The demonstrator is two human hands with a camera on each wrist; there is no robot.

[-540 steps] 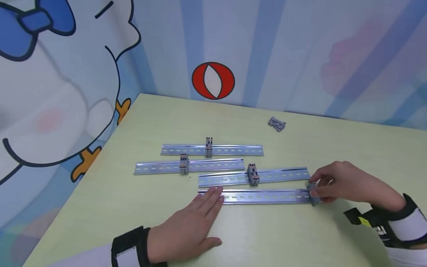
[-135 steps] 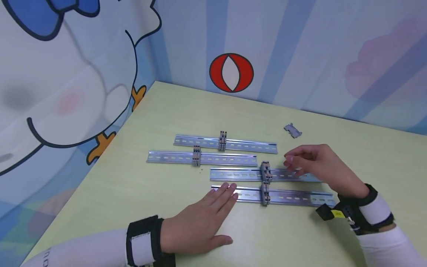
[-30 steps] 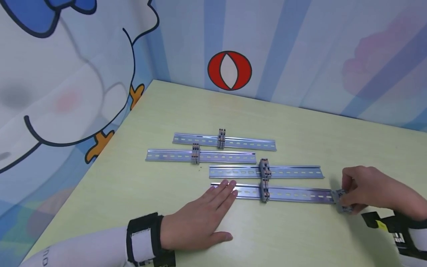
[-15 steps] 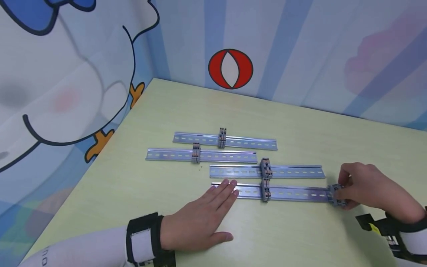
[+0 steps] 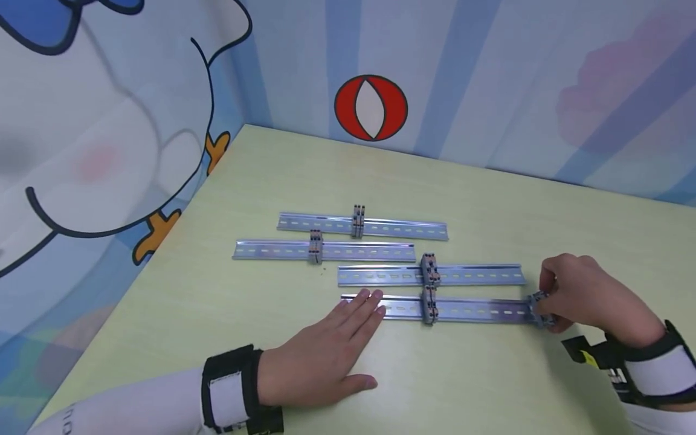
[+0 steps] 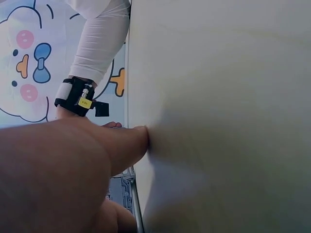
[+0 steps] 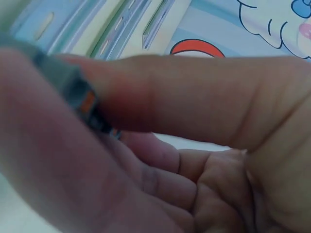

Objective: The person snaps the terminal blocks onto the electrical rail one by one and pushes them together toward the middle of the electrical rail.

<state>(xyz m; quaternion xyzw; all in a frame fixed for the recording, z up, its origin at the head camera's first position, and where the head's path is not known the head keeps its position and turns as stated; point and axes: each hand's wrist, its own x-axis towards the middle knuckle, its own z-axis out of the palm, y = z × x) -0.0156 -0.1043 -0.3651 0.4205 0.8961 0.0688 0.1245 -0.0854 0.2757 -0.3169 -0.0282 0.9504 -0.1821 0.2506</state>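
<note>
The front DIN rail (image 5: 484, 311) lies on the table with a grey terminal block (image 5: 429, 305) standing across its middle. My left hand (image 5: 321, 356) is flat, its straight fingertips resting on this rail's left end. At the right end, my right hand (image 5: 589, 296) pinches another grey terminal block (image 5: 538, 309) between thumb and fingers. That block meets the rail's end; whether it is hooked on is hidden by the fingers. In the right wrist view the pinched terminal block (image 7: 68, 82) shows an orange spot. The left wrist view mostly shows my left hand (image 6: 63, 170) close up.
Just behind lies a second rail (image 5: 478, 275) with a terminal block (image 5: 430, 270). Farther back are a left rail (image 5: 370, 251) and a rear rail (image 5: 402, 228), each carrying blocks. A printed wall (image 5: 462, 78) borders the table (image 5: 446, 380).
Earlier, one block went from the front rail's right end to its middle. The loose block at the back was picked up and brought to that end, lately shifting slightly left. Left hand stays put.
</note>
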